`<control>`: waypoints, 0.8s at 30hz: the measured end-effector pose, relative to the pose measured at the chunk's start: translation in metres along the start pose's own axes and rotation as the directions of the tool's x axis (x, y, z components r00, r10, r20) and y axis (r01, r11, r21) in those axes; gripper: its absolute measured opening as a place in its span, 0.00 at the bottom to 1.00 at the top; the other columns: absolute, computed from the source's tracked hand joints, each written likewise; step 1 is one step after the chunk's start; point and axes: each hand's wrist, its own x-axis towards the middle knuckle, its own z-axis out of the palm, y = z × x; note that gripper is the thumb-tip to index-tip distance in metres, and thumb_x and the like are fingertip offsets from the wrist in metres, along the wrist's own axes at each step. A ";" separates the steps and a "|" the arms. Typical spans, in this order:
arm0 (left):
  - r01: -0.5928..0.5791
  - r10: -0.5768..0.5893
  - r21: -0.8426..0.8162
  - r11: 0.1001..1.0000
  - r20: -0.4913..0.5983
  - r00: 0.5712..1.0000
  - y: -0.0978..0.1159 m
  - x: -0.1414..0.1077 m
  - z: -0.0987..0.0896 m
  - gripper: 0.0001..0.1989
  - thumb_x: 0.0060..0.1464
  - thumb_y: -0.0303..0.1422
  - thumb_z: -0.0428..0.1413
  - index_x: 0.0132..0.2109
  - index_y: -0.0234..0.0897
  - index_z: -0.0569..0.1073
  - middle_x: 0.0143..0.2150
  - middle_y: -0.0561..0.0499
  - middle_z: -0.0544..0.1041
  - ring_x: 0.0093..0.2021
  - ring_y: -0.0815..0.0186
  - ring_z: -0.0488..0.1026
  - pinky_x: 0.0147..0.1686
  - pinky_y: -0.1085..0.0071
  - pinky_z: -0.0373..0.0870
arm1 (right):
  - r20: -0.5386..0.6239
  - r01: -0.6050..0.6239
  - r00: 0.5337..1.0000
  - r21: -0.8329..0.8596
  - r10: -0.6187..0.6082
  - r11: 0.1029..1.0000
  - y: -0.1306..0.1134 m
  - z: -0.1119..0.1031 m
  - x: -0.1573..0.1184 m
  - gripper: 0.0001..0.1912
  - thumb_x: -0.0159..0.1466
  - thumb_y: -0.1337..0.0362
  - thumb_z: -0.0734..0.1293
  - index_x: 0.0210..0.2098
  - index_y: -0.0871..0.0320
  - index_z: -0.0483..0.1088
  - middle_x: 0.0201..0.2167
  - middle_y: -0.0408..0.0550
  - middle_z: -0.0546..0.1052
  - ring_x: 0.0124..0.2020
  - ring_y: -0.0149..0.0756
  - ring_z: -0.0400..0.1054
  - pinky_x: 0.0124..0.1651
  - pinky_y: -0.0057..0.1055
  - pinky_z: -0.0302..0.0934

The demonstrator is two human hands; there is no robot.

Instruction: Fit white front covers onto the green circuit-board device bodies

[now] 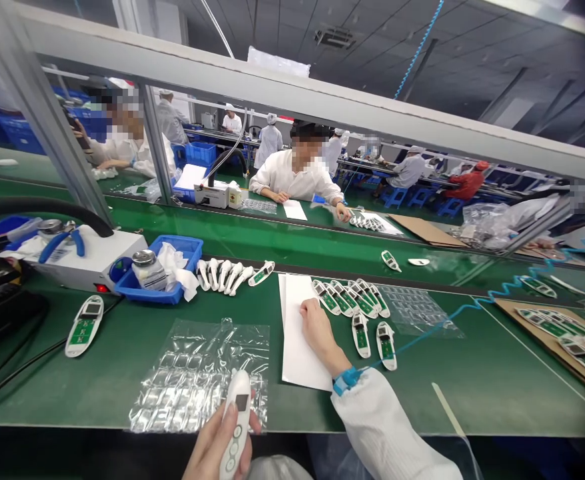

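Note:
My left hand is wrapped round a white handheld device with a small dark screen and round buttons, at the table's front edge. Beneath and behind it lies a clear plastic tray. My right hand, a blue band at its wrist, rests on white paper with its fingers curled in; whatever they hold, if anything, is hidden. Just right of the paper, several open device halves with green boards lie in a row, with two more in front.
White casings stand beside a blue bin. A white box bears blue-handled pliers. One open half lies left. Cardboard holds boards at right. A blue coiled cord crosses the right side. A co-worker sits opposite.

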 end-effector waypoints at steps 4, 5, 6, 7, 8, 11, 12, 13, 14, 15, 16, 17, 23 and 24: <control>0.000 -0.001 -0.023 1.000 -0.013 1.000 -0.001 -0.003 0.003 0.24 0.53 0.52 0.55 0.43 0.35 0.73 0.20 0.51 0.69 0.18 0.72 0.58 0.19 0.76 0.56 | 0.001 -0.012 1.000 -0.036 0.012 0.999 0.001 0.000 0.001 0.09 0.65 0.74 0.53 0.36 0.59 0.62 0.34 0.50 0.68 0.32 0.37 0.62 0.36 0.32 0.53; -0.004 0.004 -0.032 0.999 -0.023 1.000 0.000 -0.005 0.005 0.24 0.52 0.52 0.55 0.43 0.34 0.73 0.20 0.51 0.69 0.18 0.72 0.58 0.19 0.76 0.56 | 0.003 -0.014 1.000 -0.046 0.014 0.999 0.000 0.000 0.002 0.09 0.65 0.74 0.53 0.36 0.59 0.62 0.34 0.50 0.69 0.32 0.38 0.62 0.36 0.32 0.53; -0.007 0.005 -0.046 0.999 -0.030 1.000 0.000 -0.006 0.006 0.24 0.52 0.52 0.56 0.43 0.34 0.73 0.20 0.52 0.69 0.18 0.72 0.58 0.19 0.77 0.56 | 0.007 -0.014 1.000 -0.056 0.014 0.998 -0.001 -0.001 0.002 0.09 0.65 0.73 0.53 0.36 0.59 0.62 0.34 0.50 0.69 0.32 0.38 0.62 0.36 0.32 0.52; -0.008 0.006 -0.063 0.998 -0.030 1.000 0.001 -0.008 0.008 0.24 0.52 0.51 0.56 0.44 0.34 0.73 0.20 0.52 0.69 0.18 0.72 0.58 0.18 0.77 0.56 | 0.012 -0.015 1.000 -0.067 0.016 0.998 -0.002 -0.001 0.002 0.09 0.65 0.73 0.54 0.36 0.59 0.63 0.35 0.51 0.69 0.32 0.38 0.62 0.36 0.32 0.52; -0.009 0.006 -0.084 0.996 -0.027 1.000 0.002 -0.009 0.009 0.24 0.52 0.51 0.56 0.44 0.34 0.73 0.20 0.52 0.69 0.18 0.72 0.58 0.18 0.77 0.55 | 0.015 -0.017 1.000 -0.076 0.018 0.997 -0.003 -0.001 0.002 0.09 0.65 0.73 0.54 0.36 0.60 0.63 0.35 0.51 0.69 0.32 0.38 0.62 0.36 0.33 0.52; -0.033 0.029 -0.132 0.991 -0.030 0.999 0.003 -0.012 0.012 0.23 0.53 0.49 0.56 0.46 0.35 0.71 0.28 0.50 0.73 0.19 0.74 0.58 0.18 0.78 0.55 | 0.019 -0.037 0.999 -0.097 0.039 0.995 -0.008 -0.001 0.003 0.09 0.65 0.74 0.54 0.36 0.61 0.64 0.36 0.53 0.69 0.32 0.39 0.61 0.36 0.33 0.52; -0.043 0.038 -0.136 0.990 -0.035 0.999 0.003 -0.013 0.012 0.23 0.54 0.49 0.55 0.47 0.35 0.71 0.31 0.49 0.73 0.19 0.75 0.59 0.17 0.78 0.55 | 0.017 -0.048 0.999 -0.099 0.050 0.994 -0.010 -0.001 0.003 0.10 0.65 0.75 0.54 0.36 0.61 0.64 0.36 0.53 0.69 0.32 0.39 0.61 0.36 0.34 0.52; -0.050 0.045 -0.138 0.989 -0.039 0.998 0.003 -0.015 0.012 0.23 0.54 0.49 0.55 0.48 0.35 0.71 0.32 0.49 0.73 0.19 0.75 0.59 0.18 0.78 0.55 | 0.013 -0.060 0.998 -0.099 0.061 0.993 -0.012 -0.001 0.003 0.10 0.64 0.75 0.54 0.37 0.61 0.64 0.37 0.54 0.69 0.32 0.39 0.61 0.36 0.34 0.52; -0.050 0.045 -0.140 0.989 -0.041 0.998 0.002 -0.016 0.012 0.23 0.55 0.49 0.55 0.48 0.35 0.70 0.32 0.49 0.72 0.19 0.75 0.59 0.17 0.78 0.55 | 0.007 -0.072 0.997 -0.095 0.073 0.993 -0.014 0.000 0.003 0.11 0.63 0.77 0.53 0.37 0.61 0.64 0.37 0.54 0.69 0.32 0.39 0.61 0.36 0.33 0.52; -0.047 0.041 -0.144 0.988 -0.045 0.998 0.002 -0.017 0.012 0.24 0.55 0.49 0.54 0.49 0.34 0.70 0.32 0.50 0.72 0.20 0.75 0.59 0.17 0.78 0.54 | 0.000 -0.084 0.996 -0.088 0.084 0.993 -0.015 -0.001 0.002 0.12 0.62 0.78 0.53 0.36 0.61 0.64 0.37 0.54 0.69 0.33 0.39 0.62 0.37 0.33 0.52; -0.044 0.037 -0.151 0.987 -0.048 0.998 0.002 -0.019 0.012 0.24 0.55 0.49 0.54 0.50 0.34 0.70 0.31 0.50 0.72 0.20 0.75 0.59 0.17 0.78 0.54 | -0.009 -0.095 0.995 -0.076 0.094 0.993 -0.016 -0.001 0.002 0.14 0.60 0.80 0.53 0.36 0.61 0.64 0.37 0.54 0.68 0.33 0.38 0.62 0.37 0.33 0.52; -0.042 0.035 -0.160 0.986 -0.049 0.998 0.001 -0.020 0.011 0.24 0.56 0.48 0.54 0.50 0.34 0.70 0.31 0.50 0.72 0.20 0.75 0.59 0.17 0.78 0.54 | -0.019 -0.104 0.994 -0.060 0.103 0.993 -0.017 -0.003 0.003 0.14 0.59 0.81 0.52 0.36 0.61 0.64 0.37 0.54 0.68 0.33 0.38 0.62 0.36 0.33 0.52; -0.061 0.054 -0.198 0.978 -0.042 0.998 -0.003 -0.024 0.003 0.24 0.57 0.51 0.50 0.40 0.32 0.73 0.28 0.48 0.72 0.18 0.76 0.57 0.17 0.77 0.51 | -0.071 -0.083 0.993 0.163 0.096 0.983 -0.036 -0.028 -0.001 0.07 0.64 0.71 0.54 0.33 0.58 0.61 0.34 0.50 0.67 0.34 0.38 0.62 0.37 0.33 0.56; -0.057 0.051 -0.192 0.980 -0.038 0.998 -0.003 -0.024 0.001 0.25 0.57 0.52 0.49 0.36 0.31 0.73 0.24 0.49 0.71 0.17 0.76 0.57 0.17 0.77 0.50 | -0.061 -0.064 0.995 0.221 0.080 0.973 -0.045 -0.034 -0.005 0.07 0.65 0.69 0.54 0.33 0.58 0.60 0.33 0.49 0.67 0.34 0.37 0.62 0.37 0.33 0.57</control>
